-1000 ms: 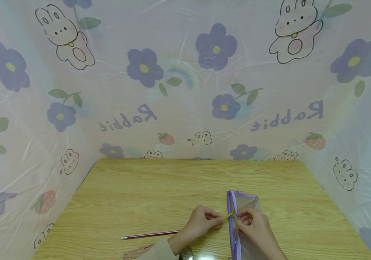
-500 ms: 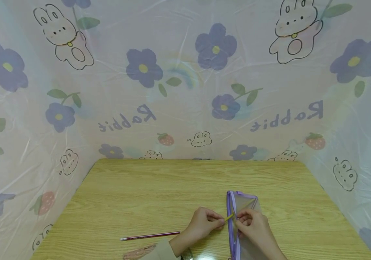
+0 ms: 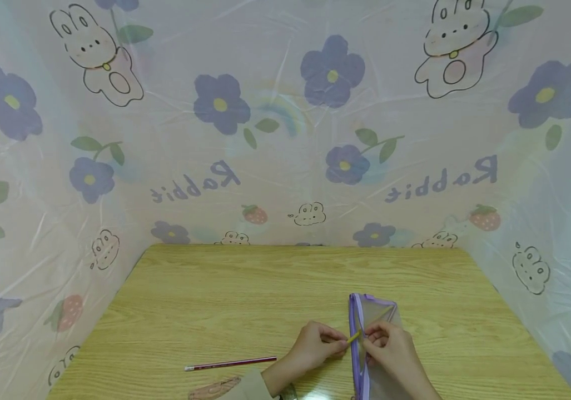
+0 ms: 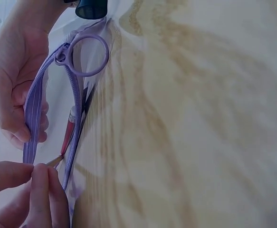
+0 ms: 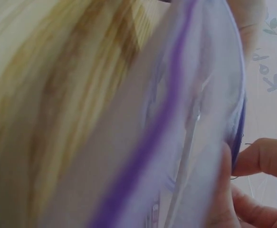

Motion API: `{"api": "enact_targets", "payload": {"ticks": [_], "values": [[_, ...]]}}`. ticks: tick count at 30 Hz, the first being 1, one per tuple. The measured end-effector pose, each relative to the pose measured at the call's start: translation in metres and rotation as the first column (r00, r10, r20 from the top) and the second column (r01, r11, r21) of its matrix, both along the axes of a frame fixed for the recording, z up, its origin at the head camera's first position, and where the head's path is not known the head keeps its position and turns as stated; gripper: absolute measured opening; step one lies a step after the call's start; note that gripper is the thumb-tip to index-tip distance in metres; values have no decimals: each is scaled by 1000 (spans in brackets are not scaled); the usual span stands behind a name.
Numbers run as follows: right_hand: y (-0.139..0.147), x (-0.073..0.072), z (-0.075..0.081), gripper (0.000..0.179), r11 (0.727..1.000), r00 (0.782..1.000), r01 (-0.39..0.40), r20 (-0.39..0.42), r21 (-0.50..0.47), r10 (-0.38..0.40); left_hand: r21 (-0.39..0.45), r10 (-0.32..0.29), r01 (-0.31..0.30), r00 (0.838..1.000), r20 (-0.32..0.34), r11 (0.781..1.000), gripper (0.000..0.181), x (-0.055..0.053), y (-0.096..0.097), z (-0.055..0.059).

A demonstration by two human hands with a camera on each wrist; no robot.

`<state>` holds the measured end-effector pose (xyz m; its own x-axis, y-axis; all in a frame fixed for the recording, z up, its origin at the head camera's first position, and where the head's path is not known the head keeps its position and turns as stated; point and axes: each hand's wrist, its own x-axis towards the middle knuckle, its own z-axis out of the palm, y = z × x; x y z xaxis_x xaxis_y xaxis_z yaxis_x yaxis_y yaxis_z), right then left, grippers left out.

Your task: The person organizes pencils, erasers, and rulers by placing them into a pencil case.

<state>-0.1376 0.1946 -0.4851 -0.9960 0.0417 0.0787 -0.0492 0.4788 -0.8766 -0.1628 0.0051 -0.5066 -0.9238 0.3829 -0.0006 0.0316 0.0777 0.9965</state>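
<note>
My left hand (image 3: 315, 349) pinches a slim yellow pencil (image 3: 353, 337) between thumb and fingers. The pencil slants into the open mouth of a see-through pencil pouch (image 3: 385, 366) with purple trim. On the pouch's right side, my right hand (image 3: 394, 347) grips the zip edge and holds it away from the other side. A purple ring pull (image 4: 90, 56) hangs from the zipper in the left wrist view. Inside the pouch there, a red stick (image 4: 69, 132) with a pale end shows. The right wrist view has a pale stick (image 5: 188, 147) behind the pouch's clear side.
A dark red pencil (image 3: 230, 364) with a white end lies on the wooden table (image 3: 245, 289), left of my left wrist. A pinkish flat piece (image 3: 214, 388) lies partly under my left sleeve (image 3: 250, 386). Printed cloth walls (image 3: 275, 155) stand behind and beside the table.
My left hand has shifted slightly right and toward me, so less of the yellow pencil shows outside the pouch. My right hand has stayed in place on the pouch edge.
</note>
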Motion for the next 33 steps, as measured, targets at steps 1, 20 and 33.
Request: {"api": "enact_targets", "payload": {"ticks": [1, 20, 33], "values": [[0, 0, 0, 16, 1000, 1000, 1, 0, 0, -1, -1, -1, 1, 1000, 1, 1000, 5, 1, 0, 0], [0, 1, 7, 16, 1000, 1000, 9, 4, -14, -9, -112, -121, 110, 987, -102, 988, 10, 6, 2, 7], [3, 1, 9, 15, 1000, 1000, -11, -25, 13, 11, -153, -146, 123, 978, -151, 980, 8, 12, 10, 13]]}}
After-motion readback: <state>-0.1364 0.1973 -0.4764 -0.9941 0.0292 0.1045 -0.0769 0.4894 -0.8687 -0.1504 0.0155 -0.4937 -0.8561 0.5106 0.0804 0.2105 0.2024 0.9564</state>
